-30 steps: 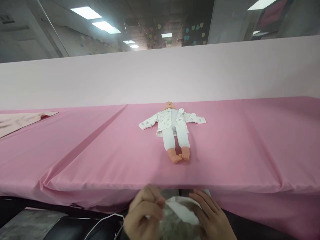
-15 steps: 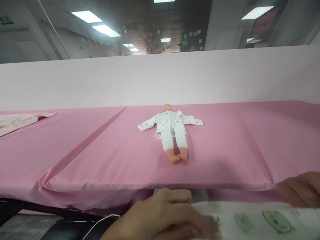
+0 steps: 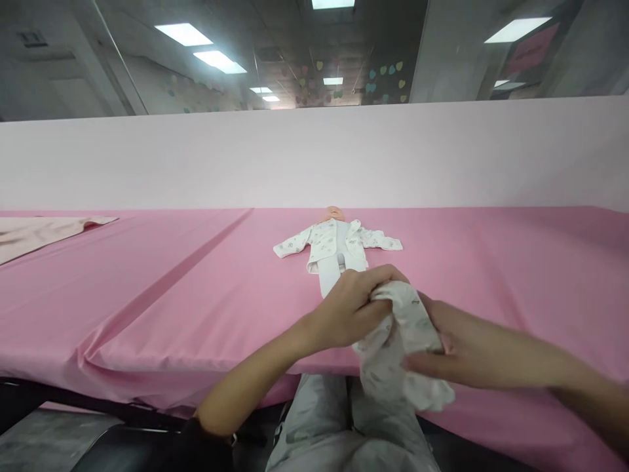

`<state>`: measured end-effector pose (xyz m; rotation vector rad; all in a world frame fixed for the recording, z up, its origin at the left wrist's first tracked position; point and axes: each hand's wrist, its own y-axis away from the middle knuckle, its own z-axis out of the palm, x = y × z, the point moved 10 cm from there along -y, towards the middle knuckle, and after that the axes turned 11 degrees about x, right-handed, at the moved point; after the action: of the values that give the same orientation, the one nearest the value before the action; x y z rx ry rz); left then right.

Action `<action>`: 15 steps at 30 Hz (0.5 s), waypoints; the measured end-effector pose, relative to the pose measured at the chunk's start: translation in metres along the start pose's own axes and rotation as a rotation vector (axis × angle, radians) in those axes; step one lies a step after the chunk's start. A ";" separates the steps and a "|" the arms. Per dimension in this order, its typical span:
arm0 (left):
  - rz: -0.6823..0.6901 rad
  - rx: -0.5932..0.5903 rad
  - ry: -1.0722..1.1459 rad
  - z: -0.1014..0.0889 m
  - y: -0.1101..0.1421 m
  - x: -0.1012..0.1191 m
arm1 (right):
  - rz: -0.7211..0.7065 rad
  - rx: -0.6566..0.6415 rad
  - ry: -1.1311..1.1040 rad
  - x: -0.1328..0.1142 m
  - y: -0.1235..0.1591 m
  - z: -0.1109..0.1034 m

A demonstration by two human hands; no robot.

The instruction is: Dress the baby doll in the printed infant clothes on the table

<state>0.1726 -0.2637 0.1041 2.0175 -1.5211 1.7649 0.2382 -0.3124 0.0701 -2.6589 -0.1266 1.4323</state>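
A baby doll (image 3: 339, 246) in a white printed jacket and white leggings lies on its back on the pink-covered table (image 3: 147, 288), head toward the far side. In front of its feet, both my hands hold a small white printed garment (image 3: 400, 351), bunched and hanging over the table's near edge. My left hand (image 3: 356, 305) is closed on the garment's top. My right hand (image 3: 442, 344) grips its right side with the thumb pressed on the cloth. The doll's feet are hidden behind my left hand.
A pale pink cloth (image 3: 44, 233) lies on the far left of the table. A low pale pink wall (image 3: 314, 157) runs behind the table. My grey trousers (image 3: 324, 432) show below the table edge.
My hands have risen from below the table edge to over the tabletop, bringing the garment up in front of the doll's feet. The doll has not moved.
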 end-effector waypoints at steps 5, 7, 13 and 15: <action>-0.384 -0.081 0.304 0.012 0.035 -0.039 | 0.146 0.134 -0.262 0.025 0.016 0.010; -0.445 -0.215 0.314 0.026 0.052 -0.044 | 0.209 0.157 -0.323 0.030 0.022 0.003; -0.199 -0.610 0.174 0.056 0.078 -0.016 | 0.133 0.137 -0.238 0.016 0.039 0.000; -0.168 -0.542 0.153 0.048 0.070 -0.011 | 0.114 0.303 -0.198 0.023 0.049 -0.012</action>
<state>0.1610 -0.3212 0.0423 1.6453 -1.5185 1.2363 0.2620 -0.3590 0.0508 -2.3130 0.2118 1.6020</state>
